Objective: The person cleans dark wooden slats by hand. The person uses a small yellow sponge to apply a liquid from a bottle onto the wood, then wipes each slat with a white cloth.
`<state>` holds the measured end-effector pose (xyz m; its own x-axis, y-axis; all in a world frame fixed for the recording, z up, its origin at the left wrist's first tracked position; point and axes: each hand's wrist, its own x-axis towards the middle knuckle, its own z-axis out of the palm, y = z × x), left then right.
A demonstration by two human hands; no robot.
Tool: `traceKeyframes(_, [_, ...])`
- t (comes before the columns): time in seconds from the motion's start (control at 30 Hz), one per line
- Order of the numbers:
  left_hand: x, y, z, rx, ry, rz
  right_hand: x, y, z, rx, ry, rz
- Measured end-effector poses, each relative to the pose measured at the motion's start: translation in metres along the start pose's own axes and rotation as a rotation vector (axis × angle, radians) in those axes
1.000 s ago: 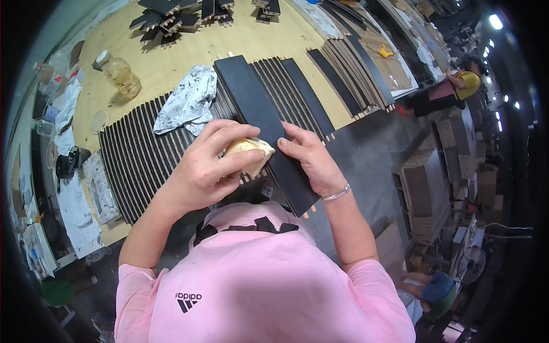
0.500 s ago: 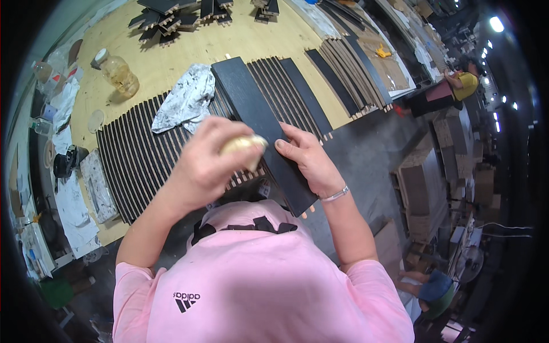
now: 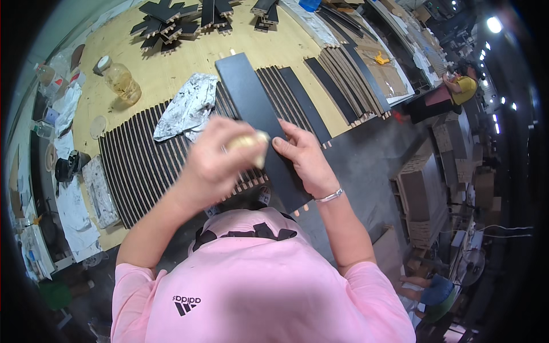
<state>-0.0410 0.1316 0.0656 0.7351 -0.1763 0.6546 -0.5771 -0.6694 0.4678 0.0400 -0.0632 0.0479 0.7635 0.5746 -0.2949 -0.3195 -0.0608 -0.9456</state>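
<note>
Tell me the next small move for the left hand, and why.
Probably slide the pad along the board's near edge: the left hand grips the pad at or close to that edge, and the right hand holds the opposite edge. Blur hides whether the pad touches.

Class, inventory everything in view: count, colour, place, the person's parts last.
Table: one, pale yellow, centre
Board row: many, black, table's near edge
Held board: one, black, over row
Pad: one, cream, by held board
Cloth: one, stained white, on row
White-capped bottle: one, yellowish, table's left
Board piles: several, black, table's far end
Co-workers: at least two, one yellow-shirted, right
Stacks: several, brown, right side
Left grip: one, bare, around pad
Right grip: one, bare, held board's right edge
</note>
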Motion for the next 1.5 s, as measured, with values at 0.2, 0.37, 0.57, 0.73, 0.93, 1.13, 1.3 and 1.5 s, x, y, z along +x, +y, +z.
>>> traceKeyframes(0.2, [-0.017, 0.024, 0.013, -0.220, -0.136, 0.050, 0.014, 0.005, -0.002, 0.155, -0.038, -0.076])
traceKeyframes(0.37, [-0.005, 0.009, 0.015, -0.133, -0.069, 0.045, 0.015, -0.011, 0.004, 0.169, 0.003, -0.121])
traceKeyframes(0.57, [-0.035, 0.034, 0.018, -0.362, -0.206, 0.089, 0.025, -0.011, -0.008, 0.220, 0.077, -0.054])
traceKeyframes(0.73, [-0.012, 0.013, 0.006, -0.198, -0.128, 0.089, 0.027, -0.009, -0.005, 0.239, 0.056, -0.052])
traceKeyframes(0.93, [0.007, -0.051, -0.015, 0.090, 0.016, -0.043, 0.010, 0.007, -0.011, 0.013, -0.077, 0.009])
traceKeyframes(1.13, [-0.009, -0.075, -0.041, 0.195, 0.089, -0.263, -0.011, 0.004, -0.013, -0.035, -0.117, 0.052])
traceKeyframes(1.3, [-0.008, -0.059, -0.030, 0.141, 0.001, -0.185, -0.018, 0.000, -0.012, -0.052, -0.111, 0.051])
traceKeyframes(1.5, [-0.004, -0.083, -0.052, 0.137, 0.188, -0.324, -0.011, 0.019, -0.016, 0.091, 0.105, 0.135])
